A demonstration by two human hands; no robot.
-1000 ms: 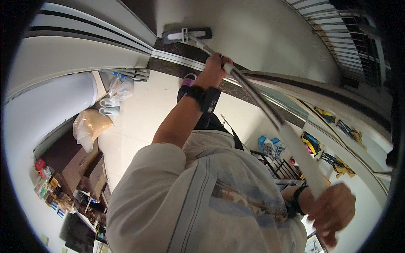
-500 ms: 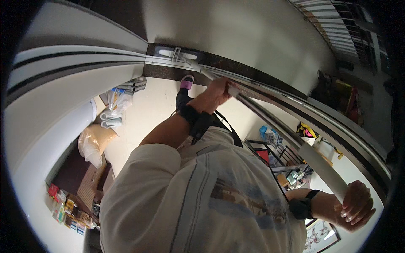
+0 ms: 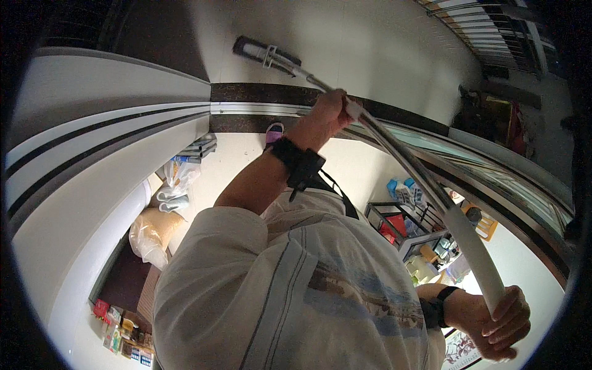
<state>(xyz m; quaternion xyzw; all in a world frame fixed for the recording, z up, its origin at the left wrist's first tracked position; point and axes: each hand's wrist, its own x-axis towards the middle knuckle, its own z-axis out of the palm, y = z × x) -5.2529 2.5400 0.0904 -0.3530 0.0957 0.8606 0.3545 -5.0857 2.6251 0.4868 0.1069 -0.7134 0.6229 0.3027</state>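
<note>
Now, left hand [image 3: 333, 112]: I see it closed round the long silver-and-white flat mop [image 3: 401, 157].
Right hand [image 3: 509, 324]: curled on its near white grip [image 3: 472, 246].
Mop head [image 3: 251, 50]: far, left, past the dark stone threshold [image 3: 262, 94].

On the left we see a bulky plastic bag [image 3: 154, 233] of tan contents, with a smaller crumpled bag [image 3: 177, 182] beyond it. To the right we make out a black metal rack [image 3: 404, 248] with a red item [image 3: 393, 229] showing inside its frame, blue-and-white packages [image 3: 404, 191] near it, and a framed picture [image 3: 461, 350] at the lower edge.
</note>
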